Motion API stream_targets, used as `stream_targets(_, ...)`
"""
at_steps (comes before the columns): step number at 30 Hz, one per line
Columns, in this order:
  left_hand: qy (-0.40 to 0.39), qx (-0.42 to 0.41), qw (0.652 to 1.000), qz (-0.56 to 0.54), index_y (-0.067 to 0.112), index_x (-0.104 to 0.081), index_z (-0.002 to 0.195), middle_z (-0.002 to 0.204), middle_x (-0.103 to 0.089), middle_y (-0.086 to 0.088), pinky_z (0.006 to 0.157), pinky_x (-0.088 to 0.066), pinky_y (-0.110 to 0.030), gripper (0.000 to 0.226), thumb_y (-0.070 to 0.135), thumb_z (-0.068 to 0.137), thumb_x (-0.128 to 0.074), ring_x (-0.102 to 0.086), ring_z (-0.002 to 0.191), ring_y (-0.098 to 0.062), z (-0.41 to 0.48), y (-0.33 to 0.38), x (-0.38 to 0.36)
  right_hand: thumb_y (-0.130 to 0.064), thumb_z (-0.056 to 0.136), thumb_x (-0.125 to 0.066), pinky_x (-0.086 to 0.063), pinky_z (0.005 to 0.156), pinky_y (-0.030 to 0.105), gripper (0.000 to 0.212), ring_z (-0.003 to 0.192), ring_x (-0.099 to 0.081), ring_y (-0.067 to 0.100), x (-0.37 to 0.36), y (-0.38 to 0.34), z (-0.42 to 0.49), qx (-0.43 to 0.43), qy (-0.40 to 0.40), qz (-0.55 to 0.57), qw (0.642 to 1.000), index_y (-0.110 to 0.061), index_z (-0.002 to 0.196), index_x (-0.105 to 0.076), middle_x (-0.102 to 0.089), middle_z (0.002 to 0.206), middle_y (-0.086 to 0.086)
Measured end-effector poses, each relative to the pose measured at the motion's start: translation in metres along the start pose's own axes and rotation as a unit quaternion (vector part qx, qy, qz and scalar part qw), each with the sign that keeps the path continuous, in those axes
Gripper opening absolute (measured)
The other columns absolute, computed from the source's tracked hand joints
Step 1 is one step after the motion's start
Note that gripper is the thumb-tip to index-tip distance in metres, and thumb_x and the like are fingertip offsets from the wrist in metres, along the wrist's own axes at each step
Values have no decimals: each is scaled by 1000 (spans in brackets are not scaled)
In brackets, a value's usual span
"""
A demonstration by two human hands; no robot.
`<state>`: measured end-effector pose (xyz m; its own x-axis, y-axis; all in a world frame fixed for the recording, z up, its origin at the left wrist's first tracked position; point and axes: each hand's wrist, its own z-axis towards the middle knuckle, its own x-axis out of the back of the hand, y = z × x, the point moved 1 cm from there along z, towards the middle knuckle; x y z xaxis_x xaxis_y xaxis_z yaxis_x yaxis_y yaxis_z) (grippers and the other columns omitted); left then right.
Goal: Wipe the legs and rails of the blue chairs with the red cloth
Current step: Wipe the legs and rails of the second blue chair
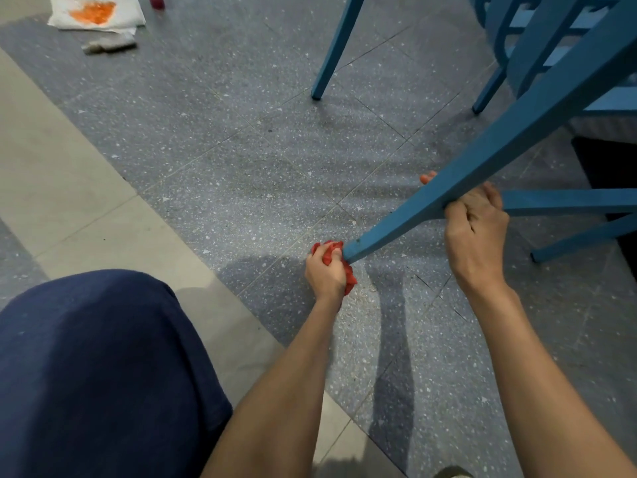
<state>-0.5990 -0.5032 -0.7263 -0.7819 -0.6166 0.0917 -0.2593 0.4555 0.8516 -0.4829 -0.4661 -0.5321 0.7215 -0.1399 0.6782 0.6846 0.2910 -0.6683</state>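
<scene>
A blue chair is tilted, and one long blue leg [482, 160] slants down to the floor at the centre. My left hand [325, 270] grips the bunched red cloth [332, 251] and presses it against the foot of that leg. My right hand [477, 229] grips the same leg higher up, fingers curled round it. A blue rail [568, 201] runs off to the right behind my right hand. Part of the cloth is hidden inside my left fist.
Other blue chair legs [339, 46] stand on the speckled grey floor farther back, with more blue chair frames [517, 39] at the top right. A white paper towel with an orange stain [96, 12] lies at the top left. My knee in dark blue fabric [103, 374] fills the lower left.
</scene>
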Motion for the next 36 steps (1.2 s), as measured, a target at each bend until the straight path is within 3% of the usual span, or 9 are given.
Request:
stream_targets(4,9,-86,995,-43,41,-67,97,107,-61,1,80,-56,-48,22,51,85,-52,-64,96,-26,-14,-6,-11,-1,88,-37,-30,109,52,40,95,-38,-31,0,3,1,3,2,1,1000,-7,103,-73,-66,93,0)
stream_targets(8,31,-34,998,-46,42,-66,101,115,-61,-3,80,-56,-51,30,60,81,-51,-63,101,-32,-5,-24,-12,-4,87,-37,-28,110,49,41,96,-42,-27,-2,8,2,7,-3,-2,1000,-10,105,-73,-69,97,-3)
stream_targets(13,47,50,997,-40,13,-67,109,119,-55,-6,80,-58,-31,20,21,94,-56,-61,100,-22,5,-8,-6,-8,87,-36,-24,113,42,41,95,-49,-8,-3,12,4,0,-8,-6,1000,-9,103,-74,-72,98,4)
stream_targets(17,57,46,993,-89,27,-66,94,114,-56,-4,77,-59,-40,12,35,88,-59,-65,96,-27,-10,3,-16,-9,86,-36,-25,113,44,40,93,-51,-5,-3,11,4,1,-6,-6,1000,-6,99,-74,-72,96,4)
stream_targets(21,56,-4,983,-174,14,-69,101,107,-54,-1,66,-51,-11,18,23,93,-56,-60,83,-7,-38,23,-20,-8,86,-36,-29,109,49,39,90,-45,-22,-3,11,4,3,-1,-1,1000,-4,97,-74,-67,88,-3)
stream_targets(25,38,-74,983,-163,12,-69,105,106,-59,-4,73,-54,-21,22,26,96,-54,-64,87,-11,-44,9,-15,-3,86,-38,-33,103,55,37,90,-41,-28,-1,7,3,9,3,1,1000,-1,94,-74,-65,85,-2)
stream_targets(28,56,20,987,-147,13,-66,99,108,-60,-9,65,-58,-24,16,24,94,-56,-68,77,-9,-20,-7,-12,-2,86,-38,-33,103,55,38,91,-40,-29,-1,6,1,14,4,9,1000,-1,98,-73,-62,86,-6)
stream_targets(31,70,67,990,-99,18,-67,93,112,-60,-10,79,-58,-40,12,27,92,-58,-66,93,-26,-5,-3,-11,-2,86,-37,-31,106,52,39,91,-42,-27,-2,8,2,16,6,7,1000,-4,97,-74,-66,87,-4)
stream_targets(36,55,-12,993,-99,10,-67,109,110,-52,1,78,-48,-8,24,25,94,-56,-56,87,-4,-29,28,-20,-6,85,-36,-30,108,50,40,94,-41,-28,-3,9,3,14,13,5,1000,-2,95,-74,-71,94,4)
